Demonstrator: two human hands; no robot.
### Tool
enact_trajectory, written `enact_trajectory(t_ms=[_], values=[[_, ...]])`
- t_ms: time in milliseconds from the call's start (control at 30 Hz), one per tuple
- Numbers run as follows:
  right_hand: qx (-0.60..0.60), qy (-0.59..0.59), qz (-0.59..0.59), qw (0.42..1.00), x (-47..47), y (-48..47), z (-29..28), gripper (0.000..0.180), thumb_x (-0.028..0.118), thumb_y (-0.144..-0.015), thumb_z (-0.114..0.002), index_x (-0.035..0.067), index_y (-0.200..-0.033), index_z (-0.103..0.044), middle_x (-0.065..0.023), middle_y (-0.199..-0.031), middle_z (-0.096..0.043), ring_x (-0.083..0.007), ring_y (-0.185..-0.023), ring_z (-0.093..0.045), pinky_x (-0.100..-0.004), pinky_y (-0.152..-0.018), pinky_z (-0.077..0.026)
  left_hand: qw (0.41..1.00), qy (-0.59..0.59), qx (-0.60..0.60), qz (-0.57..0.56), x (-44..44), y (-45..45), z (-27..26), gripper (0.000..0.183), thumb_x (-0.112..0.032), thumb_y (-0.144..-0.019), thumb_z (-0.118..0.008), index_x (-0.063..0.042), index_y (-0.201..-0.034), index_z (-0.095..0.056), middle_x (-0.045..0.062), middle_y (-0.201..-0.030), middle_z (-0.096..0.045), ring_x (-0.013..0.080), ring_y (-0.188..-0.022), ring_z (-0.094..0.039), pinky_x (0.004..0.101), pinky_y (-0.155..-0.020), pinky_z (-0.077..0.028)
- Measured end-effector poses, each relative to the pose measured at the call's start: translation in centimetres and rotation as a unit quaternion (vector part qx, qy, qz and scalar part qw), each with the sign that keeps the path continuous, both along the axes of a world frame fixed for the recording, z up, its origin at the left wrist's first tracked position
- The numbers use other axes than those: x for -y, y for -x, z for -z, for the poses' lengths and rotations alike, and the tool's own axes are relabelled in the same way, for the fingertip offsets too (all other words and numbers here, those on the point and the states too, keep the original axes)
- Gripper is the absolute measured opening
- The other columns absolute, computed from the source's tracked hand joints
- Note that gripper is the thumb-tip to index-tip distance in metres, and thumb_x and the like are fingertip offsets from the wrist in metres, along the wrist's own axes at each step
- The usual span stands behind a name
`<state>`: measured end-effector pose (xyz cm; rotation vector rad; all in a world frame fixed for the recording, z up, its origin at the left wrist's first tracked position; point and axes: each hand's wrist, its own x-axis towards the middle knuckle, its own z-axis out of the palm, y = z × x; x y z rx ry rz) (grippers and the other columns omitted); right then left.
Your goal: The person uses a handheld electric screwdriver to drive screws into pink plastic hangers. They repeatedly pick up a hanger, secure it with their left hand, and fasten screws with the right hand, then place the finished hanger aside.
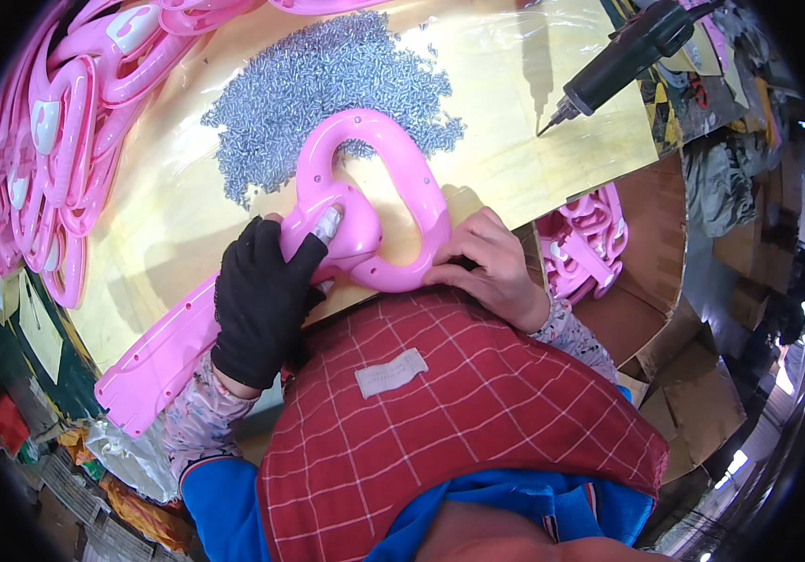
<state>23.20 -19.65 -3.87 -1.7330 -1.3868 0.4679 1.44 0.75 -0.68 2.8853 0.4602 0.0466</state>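
A glossy pink plastic part (413,190), with a looped end and a long flat arm, lies across the table's near edge. Its arm reaches down to the left, and small holes dot its surface; screws sit in some of those on the loop. My left hand (262,302), in a black fingerless glove with a wrapped thumb, grips the part at the base of the loop. Bare, my right hand (483,263) pinches the loop's lower right side between thumb and fingers. Just beyond the loop spreads a heap of small metal screws (332,77).
A black electric screwdriver (620,60) hangs at the upper right, bit pointing down. Stacked pink plastic parts (58,140) cover the table's left side. On the right, an open cardboard box (648,253) holds more pink parts (585,246). Yellowish sheeting (487,91) covers the table.
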Motion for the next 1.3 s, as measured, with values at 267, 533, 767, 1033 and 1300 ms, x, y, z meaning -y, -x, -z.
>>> enact_trajectory(t_ms=[267, 533, 767, 1033, 1300], values=[[0.008, 0.029, 0.162, 0.986, -4.2, -5.8, -0.5, 0.012, 0.011, -0.085, -0.078, 0.004, -0.094, -0.075, -0.0090, -0.085, -0.065, -0.0218, -0.078, -0.064, -0.0333, -0.066, -0.052, 1.000, 0.011, -0.011, -0.005, 0.2, 0.1, 0.2, 0.085, -0.021, -0.064, -0.087, -0.025, -0.143, -0.057, 0.019, -0.121, -0.054, 0.0390, -0.113, -0.056, 0.0474, -0.089, -0.048], [0.103, 0.065, 0.152, 0.981, -4.8, -6.0, 0.7, 0.008, 0.010, -0.085, -0.075, 0.007, -0.092, -0.073, -0.0065, -0.084, -0.065, -0.0228, -0.079, -0.064, -0.0346, -0.068, -0.052, 1.000, 0.011, 0.000, -0.004, 0.2, 0.2, -0.1, 0.095, -0.016, -0.061, -0.089, -0.023, -0.149, -0.052, 0.019, -0.125, -0.054, 0.0389, -0.115, -0.056, 0.0468, -0.093, -0.048], [0.013, 0.001, 0.048, 0.999, -3.2, -2.5, -2.8, 0.009, -0.001, -0.084, -0.072, 0.000, -0.092, -0.068, -0.0088, -0.085, -0.064, -0.0215, -0.078, -0.062, -0.0316, -0.071, -0.051, 0.999, 0.034, 0.009, -0.008, 0.4, 0.2, -0.4, 0.084, -0.018, -0.067, -0.086, -0.023, -0.145, -0.055, 0.020, -0.123, -0.053, 0.0393, -0.115, -0.055, 0.0469, -0.091, -0.047], [0.190, -0.040, -0.130, 0.972, -4.6, 2.0, -1.9, 0.016, 0.002, -0.080, -0.076, 0.005, -0.095, -0.071, -0.0055, -0.084, -0.063, -0.0228, -0.077, -0.063, -0.0346, -0.066, -0.052, 0.999, 0.036, 0.014, -0.003, 0.3, -0.1, -0.4, 0.083, -0.017, -0.067, -0.086, -0.021, -0.144, -0.055, 0.021, -0.122, -0.054, 0.0385, -0.113, -0.056, 0.0463, -0.086, -0.046], [-0.027, -0.200, 0.307, 0.930, -3.4, -7.0, -4.1, 0.022, 0.011, -0.102, -0.054, -0.004, -0.114, -0.065, -0.0099, -0.106, -0.066, -0.0200, -0.098, -0.064, -0.0326, -0.089, -0.051, 1.000, 0.016, -0.006, -0.011, 0.5, 0.1, -0.5, 0.083, -0.019, -0.067, -0.086, -0.022, -0.144, -0.055, 0.021, -0.123, -0.054, 0.0387, -0.116, -0.055, 0.0467, -0.089, -0.047]])
